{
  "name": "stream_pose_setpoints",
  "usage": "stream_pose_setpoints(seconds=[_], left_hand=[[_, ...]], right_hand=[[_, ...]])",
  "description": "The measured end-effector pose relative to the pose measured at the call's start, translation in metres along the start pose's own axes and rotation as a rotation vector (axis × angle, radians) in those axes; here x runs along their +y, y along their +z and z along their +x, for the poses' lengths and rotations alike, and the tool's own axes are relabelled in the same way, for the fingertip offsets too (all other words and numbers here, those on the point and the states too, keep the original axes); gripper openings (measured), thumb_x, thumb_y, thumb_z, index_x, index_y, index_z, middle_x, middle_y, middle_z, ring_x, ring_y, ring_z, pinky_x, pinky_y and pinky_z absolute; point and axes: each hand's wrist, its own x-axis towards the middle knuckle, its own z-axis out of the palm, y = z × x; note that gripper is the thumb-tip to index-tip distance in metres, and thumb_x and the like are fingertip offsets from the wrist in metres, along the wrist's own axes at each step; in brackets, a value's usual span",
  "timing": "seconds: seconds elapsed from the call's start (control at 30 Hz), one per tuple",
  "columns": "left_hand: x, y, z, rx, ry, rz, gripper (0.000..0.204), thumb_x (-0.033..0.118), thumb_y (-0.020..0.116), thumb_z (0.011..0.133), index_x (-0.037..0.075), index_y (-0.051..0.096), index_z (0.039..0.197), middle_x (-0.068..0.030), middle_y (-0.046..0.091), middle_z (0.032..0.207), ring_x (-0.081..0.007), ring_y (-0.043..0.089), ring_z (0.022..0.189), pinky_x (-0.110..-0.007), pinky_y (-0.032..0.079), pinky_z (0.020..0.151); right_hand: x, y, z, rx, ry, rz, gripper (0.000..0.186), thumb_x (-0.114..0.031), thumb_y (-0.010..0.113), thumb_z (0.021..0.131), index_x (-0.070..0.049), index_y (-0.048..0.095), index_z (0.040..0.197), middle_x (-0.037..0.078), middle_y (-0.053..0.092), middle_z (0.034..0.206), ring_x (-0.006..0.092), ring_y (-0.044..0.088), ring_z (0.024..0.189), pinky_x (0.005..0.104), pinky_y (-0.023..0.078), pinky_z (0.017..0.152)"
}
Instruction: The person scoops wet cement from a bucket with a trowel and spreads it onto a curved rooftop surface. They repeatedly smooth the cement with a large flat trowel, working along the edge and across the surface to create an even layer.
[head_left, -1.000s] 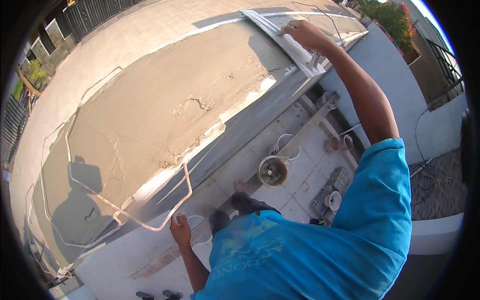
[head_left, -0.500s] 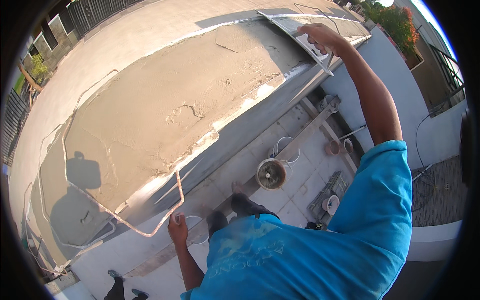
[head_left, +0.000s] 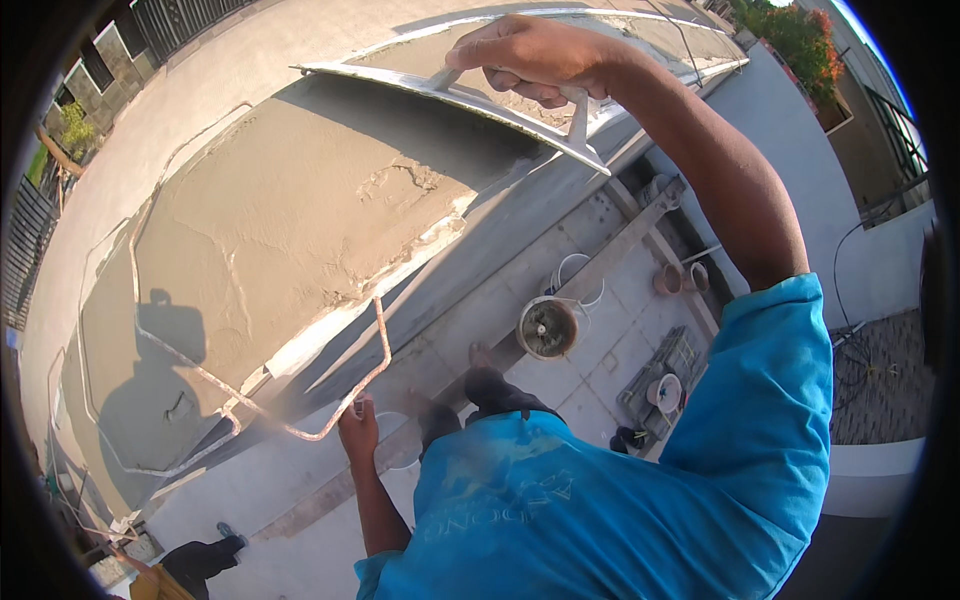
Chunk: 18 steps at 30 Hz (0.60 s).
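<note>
My right hand (head_left: pixel 535 62) is closed round the handle of a long metal float (head_left: pixel 350 73), raised over wet grey mortar (head_left: pixel 250 200) on top of a wall; its blade casts a dark shadow there. My left hand (head_left: pixel 358 428) is low beside the wall, fingers curled beside a bent, mortar-spattered metal rod (head_left: pixel 384 340); what they grip is too small to make out. More bent rods (head_left: pixel 140 280) cross the left part of the mortar, where my shadow falls.
Below are a plank (head_left: pixel 620 260), a bucket of mortar (head_left: pixel 547 328), clay pots (head_left: pixel 668 282), a grey crate (head_left: pixel 645 395) and cables (head_left: pixel 855 350). A co-worker (head_left: pixel 195 565) is at lower left. A white wall (head_left: pixel 760 140) stands right, a gate (head_left: pixel 195 30) beyond the driveway.
My right hand and the float have swung left and toward the camera over the mortar, the blade turning flatter across the view. The co-worker has moved further into view at lower left.
</note>
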Motion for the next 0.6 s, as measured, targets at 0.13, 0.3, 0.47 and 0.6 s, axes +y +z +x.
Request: stream_pose_setpoints(seconds=[0.13,0.3,0.47,0.6], left_hand=[[-0.009,-0.006,-0.008,0.004,-0.019,-0.02,0.03,0.026,0.065,0.095,0.002,0.067,0.113,-0.0166,0.072,0.093,-0.0306,0.071,0.084,-0.041,0.053,0.081],[-0.029,-0.006,-0.013,-0.032,-0.091,-0.035,0.03,0.027,0.064,0.095,0.003,0.068,0.112,-0.0157,0.072,0.093,-0.0312,0.071,0.085,-0.042,0.053,0.082],[-0.025,-0.001,-0.012,0.007,-0.06,-0.032,0.031,0.028,0.064,0.094,0.004,0.068,0.112,-0.0153,0.073,0.094,-0.0318,0.071,0.087,-0.042,0.053,0.083],[-0.029,0.01,-0.003,0.006,-0.013,-0.006,0.03,0.03,0.062,0.098,0.004,0.067,0.112,-0.0091,0.071,0.085,-0.0199,0.069,0.082,-0.034,0.052,0.076]], right_hand=[[0.019,-0.02,-0.025,-0.085,-0.056,0.063,0.049,-0.048,0.054,0.101,-0.006,0.069,0.121,-0.004,0.041,0.056,0.0032,0.036,0.039,0.0216,0.032,0.038],[0.1,-0.021,-0.022,0.309,-0.387,-0.238,0.042,-0.041,0.057,0.096,-0.006,0.071,0.114,0.007,0.062,0.069,0.0186,0.056,0.056,0.0334,0.047,0.057],[0.061,0.005,-0.045,0.149,-0.339,-0.308,0.04,-0.037,0.06,0.093,-0.006,0.071,0.116,0.017,0.071,0.089,0.0304,0.065,0.078,0.0419,0.048,0.074],[0.032,0.007,-0.09,-0.068,-0.446,-0.089,0.041,-0.035,0.061,0.093,-0.003,0.07,0.117,0.019,0.071,0.094,0.0267,0.067,0.088,0.0381,0.05,0.082]])
